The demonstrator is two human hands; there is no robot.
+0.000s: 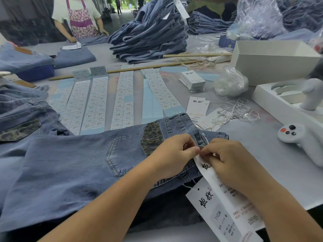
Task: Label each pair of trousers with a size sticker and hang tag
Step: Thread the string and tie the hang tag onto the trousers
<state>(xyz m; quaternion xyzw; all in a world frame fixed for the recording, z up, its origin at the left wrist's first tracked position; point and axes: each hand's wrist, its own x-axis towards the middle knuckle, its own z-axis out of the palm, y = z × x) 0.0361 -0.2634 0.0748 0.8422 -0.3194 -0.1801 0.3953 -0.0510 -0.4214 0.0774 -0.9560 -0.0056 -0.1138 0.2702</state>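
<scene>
At the near edge of the table (262, 154) a folded pair of jeans (70, 172) lies flat, waistband toward three o'clock. Both hands meet at that waistband. The left hand (173, 154) pinches something fine between thumb and forefinger, apparently the white string at a belt loop. The right hand (225, 161) has its fingers curled round the top of a hang tag (206, 170), which trails toward five o'clock over a second tag (216, 212) printed with a size M label.

To my eye the tag is being tied on. Doing it well means keeping the cord taut, threading it cleanly through the loop, not the denim, and drawing the knot snug so the tags hang free.

At twelve o'clock from the hands lie long sticker sheets (97, 103); loose tags (197, 107) and a tangle of strings (239, 110) sit near one o'clock. Whether a size sticker is already on these jeans I cannot tell.
</scene>
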